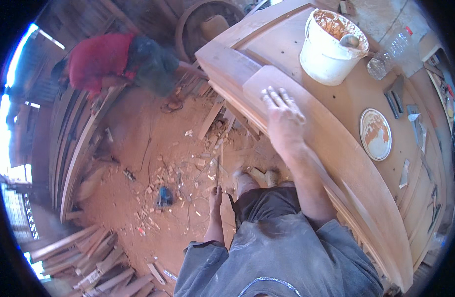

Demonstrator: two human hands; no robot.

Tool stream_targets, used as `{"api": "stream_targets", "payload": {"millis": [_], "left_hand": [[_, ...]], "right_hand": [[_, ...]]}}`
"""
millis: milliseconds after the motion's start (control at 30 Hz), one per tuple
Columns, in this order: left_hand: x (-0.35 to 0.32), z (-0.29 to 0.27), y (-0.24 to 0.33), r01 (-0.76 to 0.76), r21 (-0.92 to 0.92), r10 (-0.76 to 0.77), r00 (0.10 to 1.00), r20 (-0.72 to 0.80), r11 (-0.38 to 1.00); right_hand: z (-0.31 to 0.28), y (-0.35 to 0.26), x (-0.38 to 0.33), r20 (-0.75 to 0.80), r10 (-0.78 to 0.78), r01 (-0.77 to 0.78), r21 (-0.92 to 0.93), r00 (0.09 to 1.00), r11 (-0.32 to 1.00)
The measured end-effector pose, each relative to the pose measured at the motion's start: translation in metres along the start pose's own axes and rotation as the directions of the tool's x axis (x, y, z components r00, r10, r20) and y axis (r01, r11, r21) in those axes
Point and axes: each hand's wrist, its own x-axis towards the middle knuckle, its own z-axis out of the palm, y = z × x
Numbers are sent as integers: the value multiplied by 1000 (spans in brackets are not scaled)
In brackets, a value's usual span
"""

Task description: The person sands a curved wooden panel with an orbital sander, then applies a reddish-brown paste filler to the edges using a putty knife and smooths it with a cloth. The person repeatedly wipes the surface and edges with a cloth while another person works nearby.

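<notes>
Closest to my camera is the grey dust-streaked shirt (pixel 282 257) and the dark shorts (pixel 267 203) below it, filling the lower middle of the view. From there my right hand (pixel 283 115) stretches out flat, palm down, fingers spread wide and holding nothing, pressed onto the long pale curved wooden board (pixel 336 148) that lies along the near edge of the big wooden door panel (pixel 267 39). The board runs from the upper middle down toward the lower right. My left hand (pixel 216 194) hangs at my side, fingers closed around a thin dark stick-like tool (pixel 217 171) that points up from the fist; I cannot tell what kind of tool it is.

On the panel beyond the board stands a white plastic bucket (pixel 326 59) of orange-brown paste with a spoon-like scoop (pixel 350 40) resting in it. Just beside it lies a clear plastic bottle (pixel 390 52). Nearer me, well apart from the bucket, sits a round white plate (pixel 375 134) smeared with the same paste, and flat scrapers (pixel 394 96) lie near it.

Left of the panel, the reddish dirt floor (pixel 138 143) is strewn with wood offcuts (pixel 207 123) and a small blue object (pixel 164 195). A person in a red shirt (pixel 96 62) bends over planks at the upper left.
</notes>
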Motion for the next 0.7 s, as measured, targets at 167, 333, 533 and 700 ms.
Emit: {"api": "stream_targets", "payload": {"millis": [167, 333, 533, 700], "left_hand": [[63, 12, 57, -30, 117, 5, 979, 206, 993], [89, 11, 108, -35, 117, -32, 848, 529, 993], [178, 8, 185, 18, 88, -64, 828, 557, 996], [208, 37, 238, 13, 80, -59, 792, 608, 997]], "right_hand": [[13, -28, 55, -89, -17, 31, 159, 996, 987], [6, -67, 70, -236, -120, 199, 347, 964, 917], [1, -89, -28, -186, 273, -31, 773, 944, 633], [-17, -89, -161, 300, 505, -534, 733, 809, 420]]}}
